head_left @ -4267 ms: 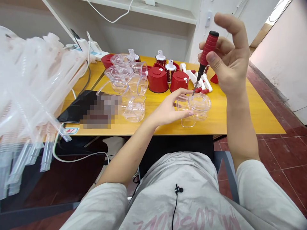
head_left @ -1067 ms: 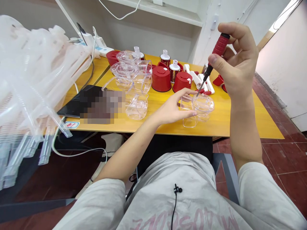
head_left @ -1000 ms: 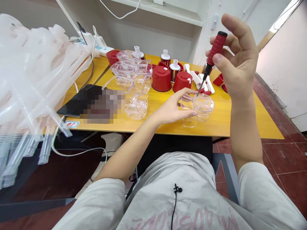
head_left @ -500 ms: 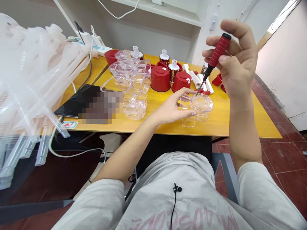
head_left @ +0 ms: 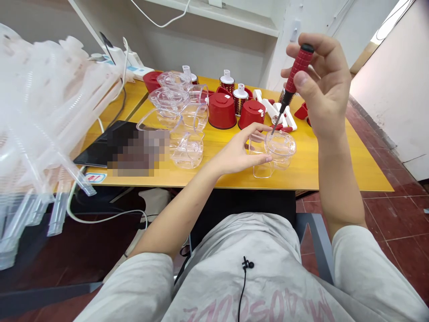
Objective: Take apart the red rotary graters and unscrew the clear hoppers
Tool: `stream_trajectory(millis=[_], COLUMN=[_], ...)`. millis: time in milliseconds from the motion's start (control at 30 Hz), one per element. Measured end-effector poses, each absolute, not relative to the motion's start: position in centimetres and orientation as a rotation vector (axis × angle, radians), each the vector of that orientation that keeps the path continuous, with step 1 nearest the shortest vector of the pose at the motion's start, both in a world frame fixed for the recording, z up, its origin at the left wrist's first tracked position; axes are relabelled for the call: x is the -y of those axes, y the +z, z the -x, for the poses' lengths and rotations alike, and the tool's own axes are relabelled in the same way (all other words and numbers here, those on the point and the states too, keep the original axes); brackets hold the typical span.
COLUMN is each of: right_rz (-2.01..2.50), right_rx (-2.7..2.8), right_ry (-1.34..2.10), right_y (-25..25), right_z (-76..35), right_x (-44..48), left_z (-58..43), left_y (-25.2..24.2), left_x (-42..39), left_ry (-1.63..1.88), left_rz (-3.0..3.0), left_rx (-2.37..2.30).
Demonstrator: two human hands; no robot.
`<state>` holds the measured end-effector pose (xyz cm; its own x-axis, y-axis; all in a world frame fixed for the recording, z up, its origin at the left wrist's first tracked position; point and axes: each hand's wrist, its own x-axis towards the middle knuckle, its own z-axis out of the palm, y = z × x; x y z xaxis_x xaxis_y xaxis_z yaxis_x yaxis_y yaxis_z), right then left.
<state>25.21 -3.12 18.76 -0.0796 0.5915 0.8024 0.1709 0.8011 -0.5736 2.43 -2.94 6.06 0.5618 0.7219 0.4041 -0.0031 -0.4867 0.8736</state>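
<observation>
Screwdriver (head_left: 295, 74) tip at clear housing (head_left: 280, 151) rim

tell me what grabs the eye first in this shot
The right hand holds a red-handled screwdriver at a tilt, its tip down on a clear plastic piece near the front edge of the yellow table, and the left hand grips that piece. Behind them stand red cups, and a blurred pile of clear parts fills the left side.

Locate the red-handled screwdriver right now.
Head view, right of centre: the screwdriver is in the right hand, tilted, its tip at the rim of the clear housing that the left hand holds on the yellow table.
</observation>
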Motion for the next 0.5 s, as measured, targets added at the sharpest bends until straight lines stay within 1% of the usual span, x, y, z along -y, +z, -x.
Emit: stream_trajectory(millis=[167,300,400,500], right_rz=[0.643,0.569,0.593,0.651], right_rx=[1.640,1.638,1.591,1.619], right_ry=[0.240,0.358,0.450,0.433], right_y=[19.0,18.9,18.7,19.0], right_z=[-25.2,-25.3,-25.3,-25.2], right_x=[3.1,3.8,4.1,4.2], left_z=[-2.4,-2.4,-2.4,-2.5], left_y=[6.1,6.0,6.0,5.9], left_x=[2.9,2.9,2.9,2.8], left_ry=[1.004,1.005,1.003,1.010], left_rz=[-1.884,-1.886,-1.886,-1.891], left_rx=[-0.577,-0.578,-0.587,-0.579])
